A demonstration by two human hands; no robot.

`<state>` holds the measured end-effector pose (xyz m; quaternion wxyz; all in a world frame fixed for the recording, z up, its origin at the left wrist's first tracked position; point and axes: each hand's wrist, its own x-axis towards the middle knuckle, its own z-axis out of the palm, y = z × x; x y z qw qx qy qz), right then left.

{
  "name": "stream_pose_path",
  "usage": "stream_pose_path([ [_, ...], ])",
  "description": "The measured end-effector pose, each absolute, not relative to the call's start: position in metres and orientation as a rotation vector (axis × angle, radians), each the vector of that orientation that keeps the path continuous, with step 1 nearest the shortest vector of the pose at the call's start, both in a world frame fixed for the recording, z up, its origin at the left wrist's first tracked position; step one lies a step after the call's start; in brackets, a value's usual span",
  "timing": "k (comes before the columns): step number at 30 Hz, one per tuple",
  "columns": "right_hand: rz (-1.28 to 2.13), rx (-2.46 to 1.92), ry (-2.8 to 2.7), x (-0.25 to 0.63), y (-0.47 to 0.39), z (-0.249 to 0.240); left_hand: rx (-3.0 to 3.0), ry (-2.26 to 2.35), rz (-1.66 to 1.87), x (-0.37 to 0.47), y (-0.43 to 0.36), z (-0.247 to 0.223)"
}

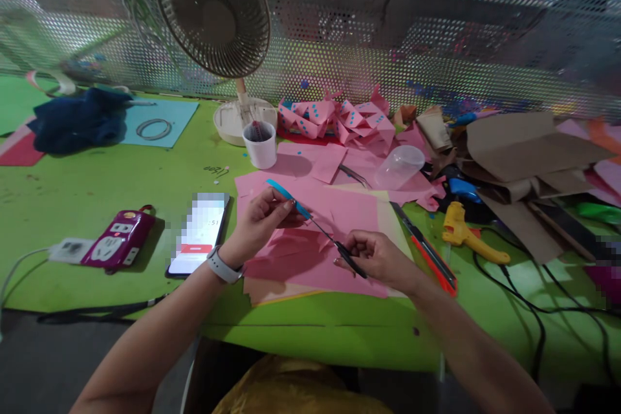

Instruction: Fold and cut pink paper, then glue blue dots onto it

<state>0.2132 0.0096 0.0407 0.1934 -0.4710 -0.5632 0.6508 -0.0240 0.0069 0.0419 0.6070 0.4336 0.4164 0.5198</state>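
My left hand [269,217] pinches a narrow blue paper strip [279,189] between thumb and fingers. In my right hand [371,255] is a pair of scissors [343,251] with dark handles. Their thin blades point up and left, and the tips reach the lower end of the strip. Whether the blades touch the paper I cannot tell. Beneath both hands lie pink paper sheets [359,207], stacked loosely with smaller pink pieces on top and pale yellow edges showing below.
Left are a phone [204,233] and a purple power socket [114,239]. A white cup [262,145] stands before the fan [216,22]. On the right lie a box cutter [431,255], a yellow glue gun [468,236] with cables, a clear cup [400,167] and brown paper scraps [528,142].
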Motion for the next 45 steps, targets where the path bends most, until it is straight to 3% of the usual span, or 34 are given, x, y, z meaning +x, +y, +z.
stream_pose_path([
  [45,1.904,-1.332,-1.552,0.2132,0.0118,0.0438,0.929,0.908,1.204,-0.0232,0.0051,0.0403],
])
